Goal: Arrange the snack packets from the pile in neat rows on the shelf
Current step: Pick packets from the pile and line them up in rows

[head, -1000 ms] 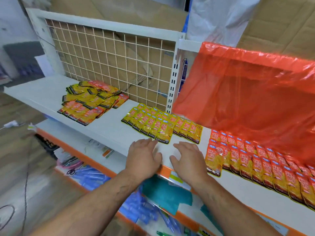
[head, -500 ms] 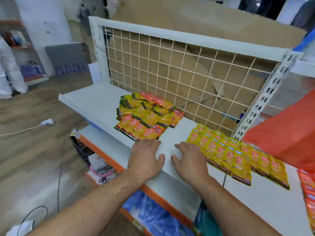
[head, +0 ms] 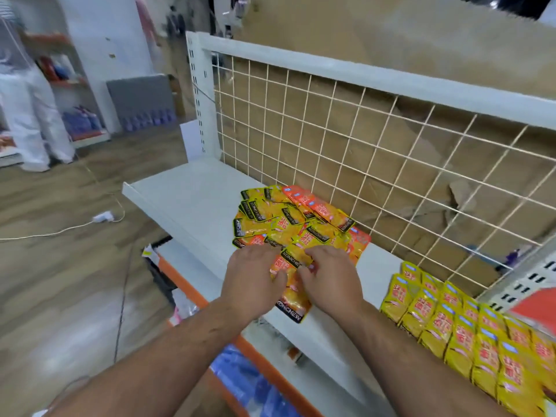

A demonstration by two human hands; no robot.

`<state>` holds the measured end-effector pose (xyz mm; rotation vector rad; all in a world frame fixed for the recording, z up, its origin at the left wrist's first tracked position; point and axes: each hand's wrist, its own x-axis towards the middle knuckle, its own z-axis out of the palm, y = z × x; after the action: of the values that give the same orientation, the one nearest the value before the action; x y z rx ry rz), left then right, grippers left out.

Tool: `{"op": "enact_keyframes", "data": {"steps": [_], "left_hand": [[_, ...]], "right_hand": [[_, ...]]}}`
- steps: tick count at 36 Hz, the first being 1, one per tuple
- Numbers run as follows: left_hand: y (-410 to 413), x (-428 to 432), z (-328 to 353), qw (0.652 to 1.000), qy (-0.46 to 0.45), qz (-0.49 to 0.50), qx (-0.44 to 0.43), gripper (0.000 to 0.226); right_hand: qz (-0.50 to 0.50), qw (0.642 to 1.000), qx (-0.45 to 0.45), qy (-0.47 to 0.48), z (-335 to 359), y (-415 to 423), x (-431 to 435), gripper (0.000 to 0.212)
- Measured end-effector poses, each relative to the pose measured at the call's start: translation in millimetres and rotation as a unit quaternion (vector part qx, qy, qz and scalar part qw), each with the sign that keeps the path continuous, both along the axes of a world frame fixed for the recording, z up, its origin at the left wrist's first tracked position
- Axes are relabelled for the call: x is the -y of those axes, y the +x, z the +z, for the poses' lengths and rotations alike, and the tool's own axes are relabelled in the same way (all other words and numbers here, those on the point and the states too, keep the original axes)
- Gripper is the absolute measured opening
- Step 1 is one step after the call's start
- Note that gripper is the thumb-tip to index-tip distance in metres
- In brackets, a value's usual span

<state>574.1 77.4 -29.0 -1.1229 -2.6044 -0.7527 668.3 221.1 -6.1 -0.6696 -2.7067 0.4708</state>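
A loose pile of yellow and orange snack packets (head: 294, 221) lies on the white shelf (head: 192, 203), against the wire grid back. My left hand (head: 251, 279) and my right hand (head: 329, 279) rest palm-down, side by side, on the pile's near edge. Their fingers are bent over the packets. Both thumbs touch one orange-yellow packet (head: 293, 297) that sticks out toward the shelf's front edge. Neat rows of yellow packets (head: 469, 335) lie on the shelf to the right.
The wire grid (head: 331, 139) with cardboard behind closes the back. A red plastic bag (head: 538, 308) hangs at the right edge. The lower shelf with an orange rim (head: 267, 371) holds blue packs. A person in white (head: 27, 115) stands far left; a cable (head: 102, 218) crosses the floor.
The view swung left from the arranged rows to the pile. Both hands slid left along the shelf and now lie on the pile's near edge.
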Motion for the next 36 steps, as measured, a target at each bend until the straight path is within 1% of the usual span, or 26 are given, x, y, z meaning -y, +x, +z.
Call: {"op": "enact_keyframes", "data": {"steps": [5,7,9,13,15,19,22,25,27,29,31,33,36], "left_hand": [[-28,-9,6,1.000,-0.014,0.016,0.009,0.046],[-39,-15,7,0.999,-0.024,0.013,0.017,0.047],[-51,-21,10,0.998,-0.046,0.013,0.027,0.047],[-77,-38,13,0.995,-0.090,-0.010,0.036,0.043],[-87,-45,15,0.991,-0.124,-0.028,0.028,0.042],[-100,-58,17,0.981,-0.186,-0.053,-0.008,0.051],[-107,-63,16,0.979,-0.189,-0.076,0.012,0.055],[-118,-66,17,0.981,-0.162,-0.093,0.056,0.056],[-127,-69,17,0.980,-0.144,-0.100,0.088,0.058],[-134,-71,19,0.979,-0.134,-0.099,0.117,0.056],[-139,-73,21,0.978,-0.116,-0.100,0.140,0.046],[-144,-74,22,0.975,-0.095,-0.100,0.177,0.037],[-149,-76,24,0.961,-0.080,-0.111,0.240,0.021]], "right_hand": [[-0.003,1.000,0.005,0.005,-5,-29,-5,0.032],[-0.015,1.000,0.020,0.017,-3,-36,-5,0.031],[-0.046,0.998,0.048,0.023,1,-44,-7,0.036],[-0.117,0.987,0.112,0.012,7,-58,-12,0.063],[-0.145,0.979,0.141,0.004,7,-62,-11,0.072],[-0.188,0.969,0.158,0.001,5,-69,-12,0.072],[-0.232,0.960,0.156,-0.030,7,-74,-9,0.075],[-0.283,0.945,0.133,-0.091,7,-80,-5,0.080],[-0.319,0.931,0.107,-0.141,6,-84,-3,0.076],[-0.342,0.918,0.054,-0.192,5,-85,-2,0.071],[-0.364,0.901,0.008,-0.237,7,-86,0,0.063],[-0.385,0.882,-0.017,-0.270,7,-86,1,0.055],[-0.413,0.851,-0.059,-0.318,5,-89,0,0.040]]}}
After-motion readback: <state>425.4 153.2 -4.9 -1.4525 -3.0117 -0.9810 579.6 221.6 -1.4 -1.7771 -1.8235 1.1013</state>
